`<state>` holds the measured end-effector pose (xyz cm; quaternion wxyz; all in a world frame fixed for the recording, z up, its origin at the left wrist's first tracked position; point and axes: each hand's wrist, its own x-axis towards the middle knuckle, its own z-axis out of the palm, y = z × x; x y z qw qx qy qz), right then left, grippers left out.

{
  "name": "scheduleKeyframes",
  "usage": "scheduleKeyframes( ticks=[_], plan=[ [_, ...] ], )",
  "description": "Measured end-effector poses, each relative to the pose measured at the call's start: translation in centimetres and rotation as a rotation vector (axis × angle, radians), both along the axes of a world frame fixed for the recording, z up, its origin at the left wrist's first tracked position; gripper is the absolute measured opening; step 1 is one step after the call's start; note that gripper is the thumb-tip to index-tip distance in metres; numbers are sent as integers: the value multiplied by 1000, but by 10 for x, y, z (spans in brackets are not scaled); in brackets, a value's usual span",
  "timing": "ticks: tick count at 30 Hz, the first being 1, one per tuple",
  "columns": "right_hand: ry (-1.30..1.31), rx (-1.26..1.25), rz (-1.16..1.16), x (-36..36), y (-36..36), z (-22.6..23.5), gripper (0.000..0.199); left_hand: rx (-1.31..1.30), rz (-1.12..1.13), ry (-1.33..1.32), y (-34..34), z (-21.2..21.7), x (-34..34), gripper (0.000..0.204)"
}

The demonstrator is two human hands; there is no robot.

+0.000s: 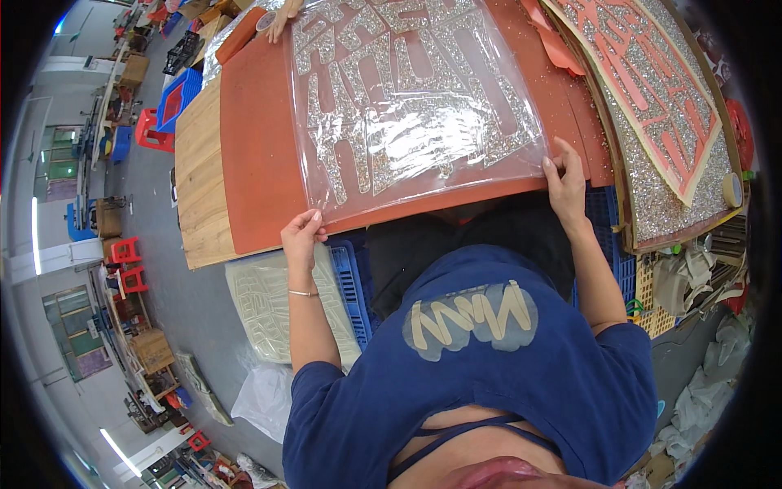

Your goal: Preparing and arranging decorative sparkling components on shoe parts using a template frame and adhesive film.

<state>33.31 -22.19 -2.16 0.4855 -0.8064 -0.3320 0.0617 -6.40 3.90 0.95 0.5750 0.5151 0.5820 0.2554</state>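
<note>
Clear plastic film (415,98) carrying glittering rhinestone letter shapes lies spread over a red-orange felt-like mat (261,163) on a wooden worktable (199,187), filling the view from about 10 o'clock to 2 o'clock. It is the widest thing within reach, thin, wrinkled and glossy, so it looks light, floppy and rather slippery; the stones stuck to it would likely shift or shed if it were creased sharply, and it seems best held by its bare margins at the near corners, where no stones sit. At 2 o'clock a tilted wooden tray (627,220) holds a red cut-out stencil (643,73) over a bed of loose silver stones. Below the table edge, at 7 o'clock, a pale moulded template sheet (269,301) rests on a blue plastic crate (352,285). The left hand (303,236), with a thin bracelet at the wrist, pinches the film's near-left corner between thumb and fingers at about 9 o'clock of the sheet. The right hand (566,183) grips the near-right corner at about 4 o'clock of the sheet, thumb on top. The two hands are well apart, each closed on its own corner. Another person's hand (281,18) touches the mat's far edge at 11 o'clock. A roll of tape (732,189) sits at the tray's right rim.
</note>
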Motion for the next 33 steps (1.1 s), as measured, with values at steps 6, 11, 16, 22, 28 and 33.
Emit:
scheduleKeyframes(
  ticks=[6,11,16,22,28,33],
  plan=[
    [-382,30,149,6,8,6,20,134,28,35,-3,2,9,19],
    [-512,-124,129,1,10,10,20,68,-20,224,11,8,18,19],
    [-582,-253,111,-10,10,22,25,247,-246,805,14,13,20,24],
    [-598,-367,30,-13,5,30,28,1165,-594,1104,-33,5,32,39],
    [-738,-483,129,-11,2,38,30,1024,-601,1305,-42,33,51,32],
    [-663,-256,200,-30,56,62,57,952,-590,1379,-10,29,64,44]
  ],
)
